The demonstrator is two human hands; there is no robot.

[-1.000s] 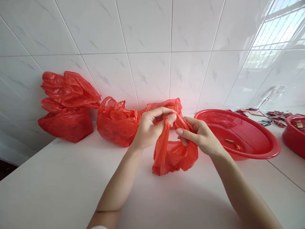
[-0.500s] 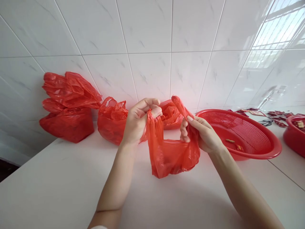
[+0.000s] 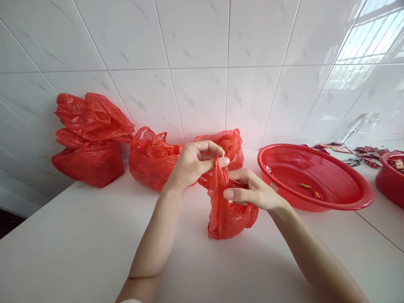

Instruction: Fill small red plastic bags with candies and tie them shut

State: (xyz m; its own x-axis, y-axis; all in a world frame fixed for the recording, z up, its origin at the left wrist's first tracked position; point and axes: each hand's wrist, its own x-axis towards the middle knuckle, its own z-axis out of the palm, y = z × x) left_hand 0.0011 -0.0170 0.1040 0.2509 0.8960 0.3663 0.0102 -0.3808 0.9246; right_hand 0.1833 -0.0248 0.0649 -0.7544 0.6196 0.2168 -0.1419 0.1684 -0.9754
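A small red plastic bag (image 3: 222, 223) hangs from my hands just above the white table. My left hand (image 3: 198, 162) pinches the top of one of its handles between thumb and fingers. Close by on the right, my right hand (image 3: 252, 191) grips the other handle, which now crosses behind the first one and pokes out to the left. The right thumb lies along the front of the upright handle. Whatever the bag contains is hidden by the red plastic.
Against the tiled wall stand filled red bags: a stack (image 3: 90, 162) at the left, one (image 3: 150, 166) beside it, another (image 3: 233, 147) behind my hands. At right are a red mesh basket (image 3: 315, 176) holding a few pieces, a red basin (image 3: 389, 181) and scattered red packets (image 3: 369, 153).
My right hand has moved left and brought its handle across behind the left one. My left hand has shifted slightly right and down. The handles, spread apart before, now cross.
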